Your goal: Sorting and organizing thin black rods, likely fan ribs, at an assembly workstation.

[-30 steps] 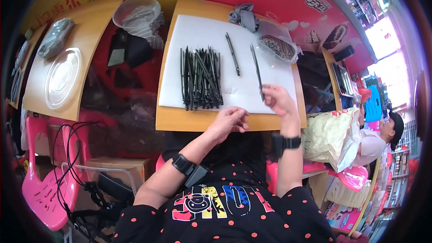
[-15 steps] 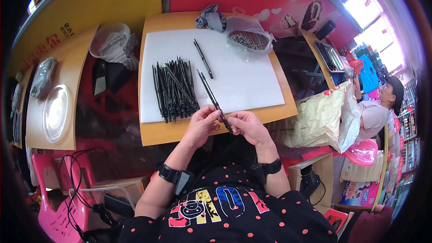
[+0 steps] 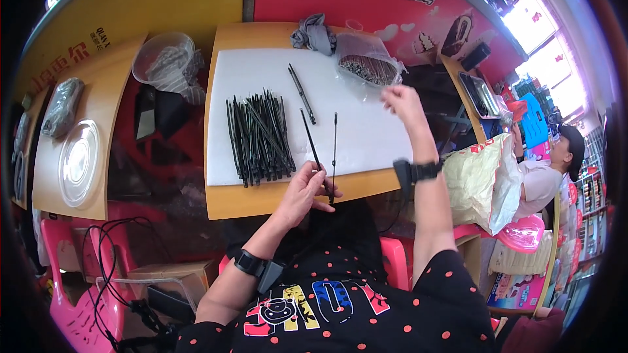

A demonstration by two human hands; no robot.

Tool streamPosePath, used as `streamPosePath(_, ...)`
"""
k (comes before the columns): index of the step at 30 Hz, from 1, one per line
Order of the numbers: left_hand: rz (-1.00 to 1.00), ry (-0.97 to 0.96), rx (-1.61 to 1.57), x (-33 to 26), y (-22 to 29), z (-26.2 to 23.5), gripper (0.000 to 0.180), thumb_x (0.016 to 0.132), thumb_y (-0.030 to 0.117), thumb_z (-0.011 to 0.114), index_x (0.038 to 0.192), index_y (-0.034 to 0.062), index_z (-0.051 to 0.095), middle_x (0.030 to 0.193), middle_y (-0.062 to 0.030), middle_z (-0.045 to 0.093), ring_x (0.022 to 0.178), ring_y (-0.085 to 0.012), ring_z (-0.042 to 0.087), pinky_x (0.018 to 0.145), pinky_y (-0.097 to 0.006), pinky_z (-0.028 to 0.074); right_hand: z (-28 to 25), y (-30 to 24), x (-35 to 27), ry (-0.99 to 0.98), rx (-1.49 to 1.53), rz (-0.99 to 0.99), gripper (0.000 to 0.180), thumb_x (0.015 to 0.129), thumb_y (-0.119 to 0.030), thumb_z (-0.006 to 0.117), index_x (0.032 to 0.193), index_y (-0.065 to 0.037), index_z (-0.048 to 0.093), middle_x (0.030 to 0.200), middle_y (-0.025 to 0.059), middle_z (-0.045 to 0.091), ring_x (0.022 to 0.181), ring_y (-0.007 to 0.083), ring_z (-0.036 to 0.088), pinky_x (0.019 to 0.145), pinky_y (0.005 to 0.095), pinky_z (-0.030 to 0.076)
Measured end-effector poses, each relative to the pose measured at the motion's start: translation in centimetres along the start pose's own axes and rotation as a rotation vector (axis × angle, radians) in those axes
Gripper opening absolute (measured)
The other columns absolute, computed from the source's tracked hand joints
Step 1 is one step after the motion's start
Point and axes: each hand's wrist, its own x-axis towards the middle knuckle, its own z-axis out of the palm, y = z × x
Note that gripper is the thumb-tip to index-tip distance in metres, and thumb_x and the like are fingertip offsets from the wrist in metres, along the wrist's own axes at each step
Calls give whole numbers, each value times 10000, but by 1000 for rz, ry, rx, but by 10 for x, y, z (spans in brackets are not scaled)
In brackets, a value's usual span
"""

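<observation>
My left hand [image 3: 305, 193] is closed on two thin black rods [image 3: 312, 144] near the table's front edge; their upper ends spread apart in a V. My right hand [image 3: 404, 106] is raised at the right, fingers curled together, just beside the clear plastic bag [image 3: 367, 65] of small dark pieces. Whatever its fingertips hold, if anything, is too small to make out. A thick pile of similar black rods [image 3: 258, 137] lies on the white foam sheet [image 3: 366, 137], left of my left hand. Farther off, another black rod piece [image 3: 301, 95] lies alone on the sheet.
A grey cloth [image 3: 314, 34] sits at the table's back edge beside the bag. On the left table are a clear tub [image 3: 163, 59] and a round clear lid [image 3: 80, 163]. At the right, a large pale sack [image 3: 481, 180] stands by a seated person [image 3: 546, 163].
My right hand has let go of the rods and moved far and right to the bag. The rods in my left hand, close together before, now spread apart.
</observation>
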Motion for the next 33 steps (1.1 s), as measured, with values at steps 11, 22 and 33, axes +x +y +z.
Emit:
streamPosePath(11, -51, -54, 26, 2, -3, -2, 201, 994, 234, 388, 1055, 46, 421, 866, -81, 553, 823, -211, 651, 649, -318, 573, -3, 49, 145, 89, -721, 184, 277, 691, -233, 711, 670, 37, 652, 597, 114, 632, 536, 198, 623, 554, 325, 493)
streamPosePath(22, -52, -107, -85, 1, -5, -7, 191, 979, 186, 428, 1129, 70, 398, 930, -95, 562, 889, -224, 642, 705, -320, 571, -13, 15, 152, -9, -264, 441, 173, 700, -124, 647, 627, 24, 595, 539, 94, 578, 422, 166, 524, 409, 324, 392)
streamPosePath(33, -82, -106, -94, 2, -9, -7, 229, 960, 101, 448, 1178, 87, 382, 945, -95, 561, 917, -224, 636, 730, -321, 570, -16, 27, 139, -18, -579, 325, 156, 704, -95, 675, 603, 4, 611, 538, 78, 585, 426, 160, 544, 415, 299, 426)
